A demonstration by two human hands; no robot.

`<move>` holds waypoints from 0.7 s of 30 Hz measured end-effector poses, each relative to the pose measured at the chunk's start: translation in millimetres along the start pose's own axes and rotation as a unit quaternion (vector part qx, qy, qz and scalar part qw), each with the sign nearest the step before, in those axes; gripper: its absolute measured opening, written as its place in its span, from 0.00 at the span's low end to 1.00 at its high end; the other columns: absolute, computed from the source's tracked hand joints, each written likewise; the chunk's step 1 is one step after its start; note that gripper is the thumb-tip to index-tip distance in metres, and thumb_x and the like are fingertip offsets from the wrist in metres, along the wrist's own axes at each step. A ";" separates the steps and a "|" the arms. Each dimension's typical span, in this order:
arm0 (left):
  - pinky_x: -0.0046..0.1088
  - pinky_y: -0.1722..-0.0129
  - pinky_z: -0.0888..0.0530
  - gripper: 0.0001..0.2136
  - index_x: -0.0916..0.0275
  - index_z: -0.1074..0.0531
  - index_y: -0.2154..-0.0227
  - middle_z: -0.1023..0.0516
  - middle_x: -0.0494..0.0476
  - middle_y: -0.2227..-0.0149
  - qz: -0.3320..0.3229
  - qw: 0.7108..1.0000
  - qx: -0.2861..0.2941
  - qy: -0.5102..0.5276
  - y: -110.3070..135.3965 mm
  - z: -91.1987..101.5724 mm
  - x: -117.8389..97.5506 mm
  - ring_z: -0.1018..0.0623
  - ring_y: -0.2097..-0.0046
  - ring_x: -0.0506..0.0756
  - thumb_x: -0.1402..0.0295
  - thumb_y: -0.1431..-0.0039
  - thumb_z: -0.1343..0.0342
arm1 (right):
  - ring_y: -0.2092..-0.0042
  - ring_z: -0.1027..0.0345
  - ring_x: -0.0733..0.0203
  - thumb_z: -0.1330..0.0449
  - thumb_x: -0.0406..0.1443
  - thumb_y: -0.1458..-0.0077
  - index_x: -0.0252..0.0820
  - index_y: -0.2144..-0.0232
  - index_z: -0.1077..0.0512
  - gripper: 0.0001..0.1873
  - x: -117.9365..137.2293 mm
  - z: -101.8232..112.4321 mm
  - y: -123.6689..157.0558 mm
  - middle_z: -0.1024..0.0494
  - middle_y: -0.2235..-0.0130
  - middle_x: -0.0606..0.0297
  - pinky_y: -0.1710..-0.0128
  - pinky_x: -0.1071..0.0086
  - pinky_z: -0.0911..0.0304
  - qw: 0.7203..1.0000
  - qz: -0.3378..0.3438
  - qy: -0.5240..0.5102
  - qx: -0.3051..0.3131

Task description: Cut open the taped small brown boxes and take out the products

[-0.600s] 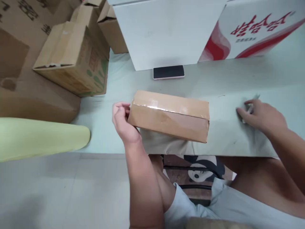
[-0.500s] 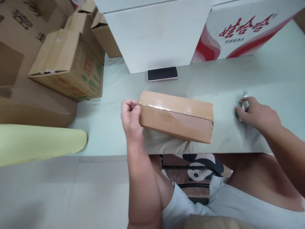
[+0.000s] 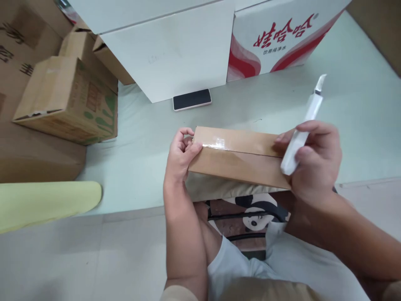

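A long brown cardboard box [image 3: 241, 154] lies at the near edge of the covered table, with shiny clear tape along its top seam. My left hand [image 3: 181, 154] grips the box's left end, thumb on top. In my right hand [image 3: 319, 159] is a white utility knife [image 3: 302, 133], its blade out and pointing up and away from me. The fingertips of that hand touch the box's right end, which is partly hidden behind the hand and knife.
A phone [image 3: 192, 100] lies by a large white box [image 3: 175, 58]. A white box with red print [image 3: 275, 46] stands right of it. Brown cartons [image 3: 69, 100] are stacked at left, above a rounded yellow-green object [image 3: 50, 205]. Tiled floor [image 3: 125, 251] shows below the table.
My right hand has lifted the utility knife off the table and brought it left to the box's right end. My left hand still holds the left end. The view has shifted right.
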State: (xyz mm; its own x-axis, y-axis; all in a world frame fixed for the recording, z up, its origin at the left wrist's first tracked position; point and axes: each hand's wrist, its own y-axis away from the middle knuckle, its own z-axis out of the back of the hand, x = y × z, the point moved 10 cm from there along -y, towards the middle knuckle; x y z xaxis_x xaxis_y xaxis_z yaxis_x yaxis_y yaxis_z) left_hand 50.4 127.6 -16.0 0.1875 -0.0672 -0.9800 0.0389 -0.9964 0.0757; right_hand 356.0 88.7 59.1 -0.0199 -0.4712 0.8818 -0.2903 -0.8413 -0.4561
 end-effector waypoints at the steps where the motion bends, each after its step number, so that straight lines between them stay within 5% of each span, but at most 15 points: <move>1: 0.25 0.76 0.41 0.26 0.54 0.28 0.62 0.41 0.43 0.75 -0.011 1.000 -0.010 -0.001 -0.4 -0.9 -0.7 0.39 0.77 0.47 0.49 0.57 0.24 | 0.65 0.26 0.58 0.35 0.34 0.51 0.52 0.59 0.24 0.15 4.9 -9.1 4.2 0.22 0.69 0.69 0.65 0.62 0.31 1.000 0.021 0.017 0.014; 7: 0.28 0.61 0.28 0.24 0.53 0.28 0.60 0.29 0.51 0.60 -0.151 0.984 -0.096 -0.003 5.4 -3.1 -13.3 0.26 0.61 0.52 0.47 0.52 0.27 | 0.66 0.29 0.58 0.32 0.40 0.48 0.53 0.60 0.30 0.14 -13.5 -20.3 -22.9 0.26 0.68 0.69 0.66 0.62 0.35 0.997 0.019 0.049 0.050; 12: 0.38 0.42 0.27 0.29 0.49 0.27 0.49 0.30 0.57 0.37 -0.140 0.989 -0.045 0.005 1.0 -18.3 -0.6 0.28 0.37 0.63 0.44 0.51 0.29 | 0.68 0.33 0.57 0.35 0.46 0.47 0.53 0.60 0.34 0.16 -33.7 -19.5 -44.1 0.29 0.69 0.68 0.66 0.61 0.35 0.994 -0.020 0.073 0.075; 17: 0.37 0.48 0.24 0.30 0.49 0.25 0.50 0.27 0.57 0.38 -0.108 0.993 -0.021 0.044 4.2 -30.1 11.8 0.25 0.42 0.64 0.46 0.55 0.28 | 0.69 0.31 0.58 0.39 0.44 0.50 0.52 0.63 0.34 0.12 -29.9 -7.2 -51.6 0.31 0.72 0.69 0.67 0.60 0.33 0.997 -0.014 0.050 0.050; 21: 0.35 0.48 0.25 0.27 0.50 0.26 0.51 0.26 0.56 0.44 -0.118 0.991 -0.029 0.046 17.0 -49.0 19.0 0.24 0.45 0.61 0.48 0.53 0.28 | 0.73 0.35 0.62 0.44 0.48 0.51 0.50 0.67 0.32 0.12 -11.2 42.1 -71.7 0.37 0.72 0.69 0.71 0.61 0.34 0.998 0.032 -0.054 -0.020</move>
State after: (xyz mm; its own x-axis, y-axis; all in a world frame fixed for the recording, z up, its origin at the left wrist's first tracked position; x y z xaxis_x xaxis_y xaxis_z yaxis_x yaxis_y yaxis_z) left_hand 102.7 112.0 -24.3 0.2556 0.1759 -0.9506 0.1488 -0.9787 -0.1411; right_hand 417.3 143.1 76.9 0.0624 -0.5516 0.8318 -0.3294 -0.7981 -0.5045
